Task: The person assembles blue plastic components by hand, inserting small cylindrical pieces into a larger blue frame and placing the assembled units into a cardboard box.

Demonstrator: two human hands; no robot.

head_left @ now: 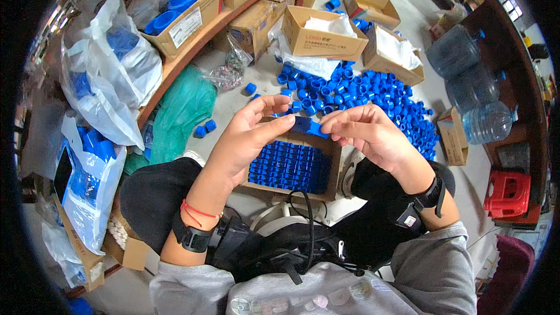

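Blue piece [309, 126] held crosswise, frame centre, by upper edge of cardboard box [335, 168] | right end pinched by right hand [370, 135] | left hand [247, 137] loosely curled, grip unclear

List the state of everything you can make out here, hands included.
Right hand, fingers closed on a blue part
Left hand, thumb and forefinger apart
Near box, open
Boxed blue parts, in neat rows
Blue caps, heaped loose on the floor
Far carton, open, with white plastic
Green plastic, crumpled
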